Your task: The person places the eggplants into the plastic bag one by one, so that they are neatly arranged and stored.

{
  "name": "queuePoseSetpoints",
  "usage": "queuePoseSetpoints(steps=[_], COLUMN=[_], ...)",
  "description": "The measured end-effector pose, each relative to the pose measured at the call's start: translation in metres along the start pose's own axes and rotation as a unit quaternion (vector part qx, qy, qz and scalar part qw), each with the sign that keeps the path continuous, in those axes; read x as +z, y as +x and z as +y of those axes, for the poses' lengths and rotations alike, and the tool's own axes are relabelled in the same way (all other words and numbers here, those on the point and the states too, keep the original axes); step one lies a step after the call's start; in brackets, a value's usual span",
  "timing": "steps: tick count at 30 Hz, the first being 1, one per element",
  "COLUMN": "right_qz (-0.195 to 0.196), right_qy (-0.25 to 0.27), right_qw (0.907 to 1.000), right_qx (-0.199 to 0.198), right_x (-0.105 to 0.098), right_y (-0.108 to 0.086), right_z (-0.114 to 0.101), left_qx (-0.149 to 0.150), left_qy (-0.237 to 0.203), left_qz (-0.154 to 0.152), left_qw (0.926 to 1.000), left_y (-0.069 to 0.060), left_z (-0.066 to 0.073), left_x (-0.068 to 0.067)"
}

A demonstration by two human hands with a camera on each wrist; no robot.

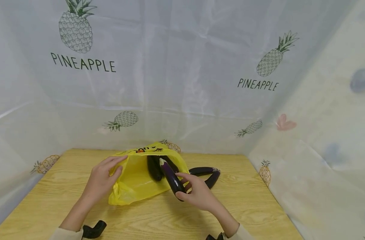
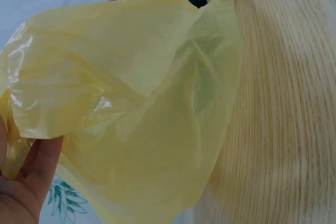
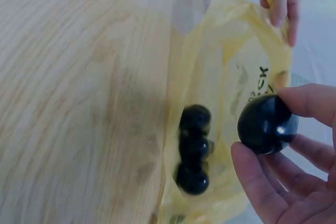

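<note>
gripping a yellow bag (image 1: 136,183), left hand (image 1: 101,177) — right hand (image 1: 198,194) pinching an eggplant (image 1: 171,176) at the bag's opening

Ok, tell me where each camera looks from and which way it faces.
Head: worn on the head, facing forward and down at the yellow bag on the wooden table; left hand and right hand both show.
Left wrist: worn on that wrist, facing the bag close up; left fingers show at lower left.
Right wrist: worn on that wrist, facing the held eggplant end-on, the bag beyond; right fingers show at right, the left hand at top.
Shared: head and right wrist both show the held eggplant and both hands.
</note>
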State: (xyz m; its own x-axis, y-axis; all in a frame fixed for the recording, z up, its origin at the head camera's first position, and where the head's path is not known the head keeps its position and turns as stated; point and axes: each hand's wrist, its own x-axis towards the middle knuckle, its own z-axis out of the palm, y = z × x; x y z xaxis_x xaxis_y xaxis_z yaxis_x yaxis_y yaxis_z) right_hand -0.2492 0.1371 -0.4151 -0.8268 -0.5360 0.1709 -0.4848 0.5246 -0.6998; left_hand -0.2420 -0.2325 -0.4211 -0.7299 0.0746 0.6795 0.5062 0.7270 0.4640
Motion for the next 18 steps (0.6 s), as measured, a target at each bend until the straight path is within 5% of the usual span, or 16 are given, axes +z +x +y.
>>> queuePoseSetpoints(steps=[18], right_qz=[0.013], right_qy=[-0.007], right_qw=[0.9998], right_qx=[0.013], right_x=[0.041], right_y=[0.050], right_z=[-0.001], left_qx=[-0.002], left_qy=[-0.003], left_qz=[-0.005], left_qw=[1.0000], left_y=[0.000], left_z=[-0.001], left_x=[0.001])
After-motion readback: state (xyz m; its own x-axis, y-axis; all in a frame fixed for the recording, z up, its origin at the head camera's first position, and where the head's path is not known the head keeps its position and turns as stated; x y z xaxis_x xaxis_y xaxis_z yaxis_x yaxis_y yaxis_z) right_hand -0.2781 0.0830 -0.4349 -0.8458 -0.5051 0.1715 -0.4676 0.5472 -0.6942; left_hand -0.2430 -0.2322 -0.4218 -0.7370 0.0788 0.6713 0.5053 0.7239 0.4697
